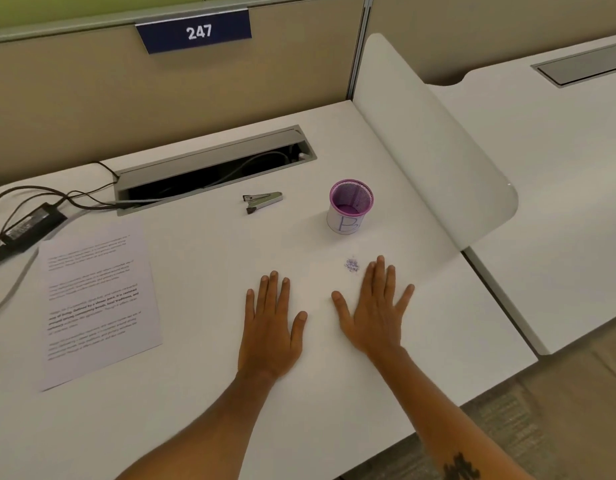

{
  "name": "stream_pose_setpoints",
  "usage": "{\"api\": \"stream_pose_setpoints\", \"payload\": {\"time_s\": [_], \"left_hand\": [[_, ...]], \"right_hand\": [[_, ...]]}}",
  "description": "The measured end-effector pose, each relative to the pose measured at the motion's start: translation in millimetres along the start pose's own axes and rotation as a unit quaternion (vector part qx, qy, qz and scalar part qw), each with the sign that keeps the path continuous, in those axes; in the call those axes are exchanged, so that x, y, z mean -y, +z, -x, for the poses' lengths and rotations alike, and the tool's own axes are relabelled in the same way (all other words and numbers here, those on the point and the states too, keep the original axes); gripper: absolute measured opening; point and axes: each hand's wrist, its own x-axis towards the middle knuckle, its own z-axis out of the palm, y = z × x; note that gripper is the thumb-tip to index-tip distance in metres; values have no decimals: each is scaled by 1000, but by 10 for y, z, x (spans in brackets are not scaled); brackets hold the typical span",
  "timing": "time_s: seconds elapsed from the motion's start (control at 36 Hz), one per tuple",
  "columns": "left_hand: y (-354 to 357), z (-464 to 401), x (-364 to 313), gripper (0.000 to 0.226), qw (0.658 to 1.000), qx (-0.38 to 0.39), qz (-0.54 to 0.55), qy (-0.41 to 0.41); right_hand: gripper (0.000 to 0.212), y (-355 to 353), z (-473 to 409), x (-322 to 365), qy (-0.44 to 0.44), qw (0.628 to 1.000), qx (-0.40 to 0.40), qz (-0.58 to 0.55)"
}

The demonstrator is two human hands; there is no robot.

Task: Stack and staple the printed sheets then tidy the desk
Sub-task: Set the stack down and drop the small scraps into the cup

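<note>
White desk (209, 403), surface level. Lying directly on it: printed sheets (98, 303) at left; power adapter (31, 225) with cables at far left; stapler (263, 200) near cable tray (213, 168); purple mesh cup (350, 207) upright; small purple clump (351, 264); both hands flat, palms down.

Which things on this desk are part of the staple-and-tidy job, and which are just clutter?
Job:
sheets
stapler
purple cup
small purple bits

Lying about:
power brick and its cables
cable tray
sign 247
</note>
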Motion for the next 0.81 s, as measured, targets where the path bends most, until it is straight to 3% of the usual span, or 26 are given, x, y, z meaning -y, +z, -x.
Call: {"api": "stream_pose_setpoints", "payload": {"time_s": [0.19,0.28,0.42,0.56,0.69,0.81], "left_hand": [[-3,-3,4,73,1000,6,-1,-2],[-7,-4,7,72,1000,7,9,-2],[-24,-7,-1,71,1000,8,17,-4],[-23,1,-2,71,1000,10,15,-6],[-22,-6,-2,71,1000,10,11,-7],[-22,-7,-10,70,1000,9,11,-9]], "right_hand": [[95,7,-189,204,18,1000,10,-10],[85,-46,-281,164,12,998,-3,-69],[62,-208,-457,-46,-96,983,-8,-154],[45,-276,-597,-173,-208,974,25,-91],[52,-327,-699,-271,-274,960,23,-41],[40,-412,-758,-275,-302,953,12,-25]]}}
